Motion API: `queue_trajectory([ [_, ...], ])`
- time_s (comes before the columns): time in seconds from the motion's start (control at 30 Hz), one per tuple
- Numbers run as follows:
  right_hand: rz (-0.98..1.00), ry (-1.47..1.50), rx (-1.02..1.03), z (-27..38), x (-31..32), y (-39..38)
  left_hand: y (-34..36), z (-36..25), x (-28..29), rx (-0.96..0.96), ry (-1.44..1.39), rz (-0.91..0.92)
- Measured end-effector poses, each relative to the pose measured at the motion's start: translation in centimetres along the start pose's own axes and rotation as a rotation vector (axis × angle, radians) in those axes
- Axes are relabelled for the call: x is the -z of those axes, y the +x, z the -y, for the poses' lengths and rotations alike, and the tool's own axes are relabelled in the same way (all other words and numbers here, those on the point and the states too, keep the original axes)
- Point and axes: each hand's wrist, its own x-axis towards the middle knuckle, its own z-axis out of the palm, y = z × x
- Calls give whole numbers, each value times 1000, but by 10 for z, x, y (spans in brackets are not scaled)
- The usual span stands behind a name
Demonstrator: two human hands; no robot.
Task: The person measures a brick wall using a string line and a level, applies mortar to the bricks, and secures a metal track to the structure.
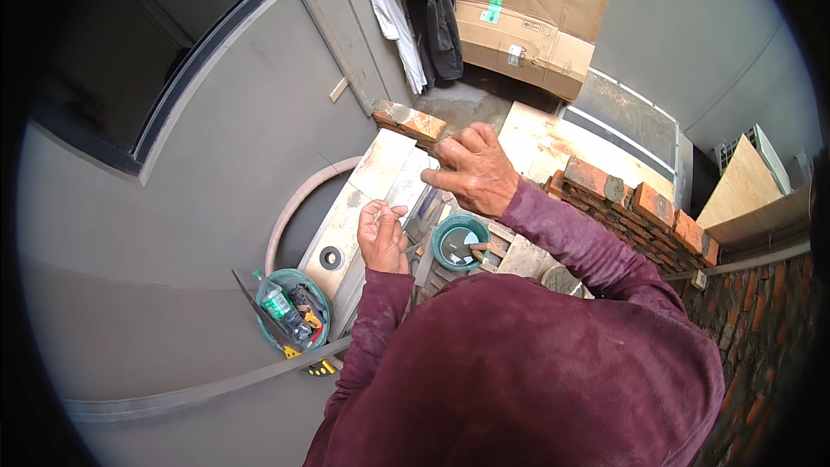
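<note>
My left hand (383, 238) is held above a long pale board (356, 199), its fingers curled in with thumb and fingertips together. Higher and to the right, my right hand (475, 170) is bent into a loose fist, thumb pressed toward the fingers. Whatever either hand pinches is too thin or too hidden to make out. Just right of my left hand stands a green bucket (437, 246) holding murky liquid, with a wooden handle (481, 247) at its edge. A black ring (331, 258) lies flat on the board, below and left of my left hand.
At lower left, a teal bucket (326, 294) holds a plastic bottle (277, 304), a handsaw (259, 304) and tools. A pale hose (281, 229) curves beside the wall. Low brickwork (596, 182) runs along the right. Behind are a cardboard box (536, 22) and hanging clothes (428, 13).
</note>
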Motion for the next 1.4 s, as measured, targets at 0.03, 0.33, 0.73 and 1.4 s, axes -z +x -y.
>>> queue_trajectory([
  [0.03, 77, 88, -79, 2, -1, -6, -2, -2, 1, 2, -6, 17],
  [0.33, 10, 1444, -736, 44, -32, -41, -15, -13, 7, 166, -48, 204],
  [0.73, 375, 1258, -576, 45, -24, -57, -2, -28, -5, 126, -103, 321],
  [1.4, 57, 1763, -954, 52, -48, -73, 4, -41, 7, 77, -258, 360],
])
